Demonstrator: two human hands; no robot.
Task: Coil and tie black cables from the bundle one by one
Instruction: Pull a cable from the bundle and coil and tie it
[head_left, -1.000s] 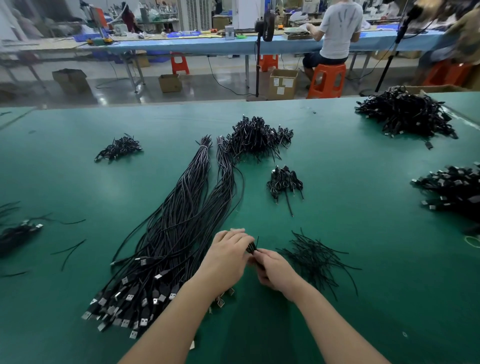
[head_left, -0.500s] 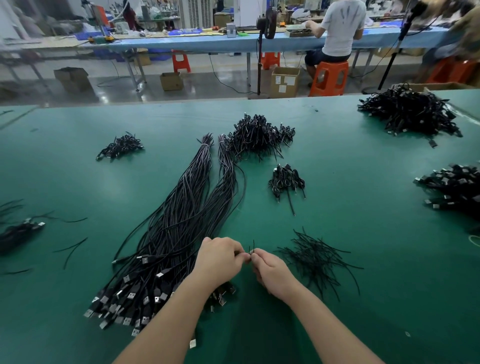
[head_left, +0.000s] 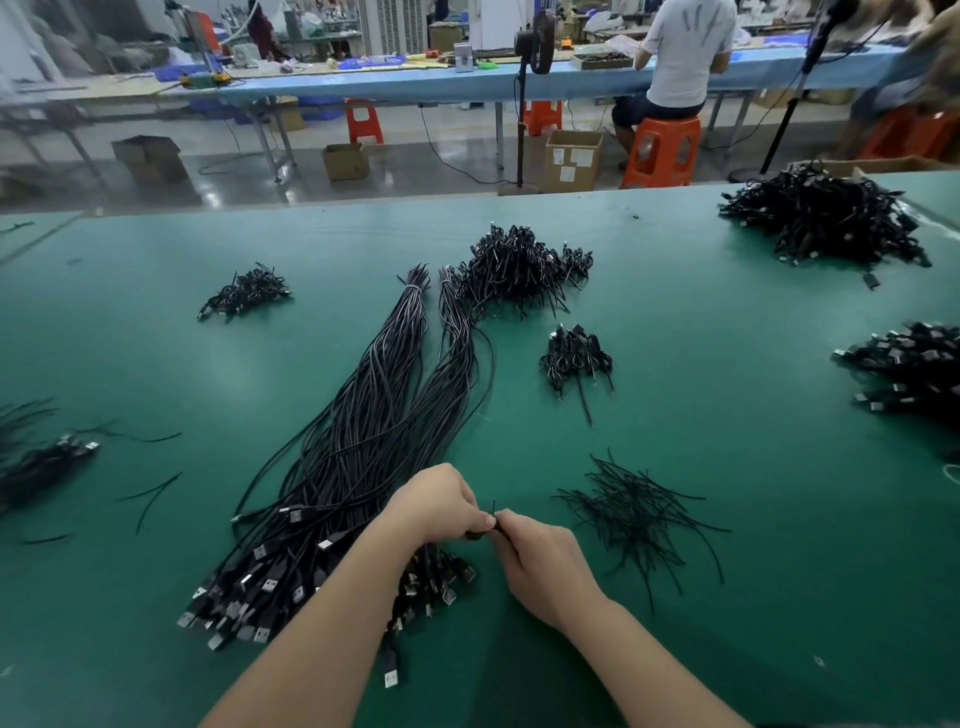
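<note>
The left hand (head_left: 434, 501) is curled tight, gripping a small coiled black cable (head_left: 475, 533). The right hand (head_left: 545, 558) meets it, fingers pinching a thin tie (head_left: 494, 512) at the coil. Both hover over the green counter (head_left: 727, 389), with the long cable bundle (head_left: 363, 441) just beneath and left, loose ties (head_left: 634, 512) lying right.

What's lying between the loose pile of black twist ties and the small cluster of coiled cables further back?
Only bare green table separates the twist ties from the coiled cables, in the head view.
</note>
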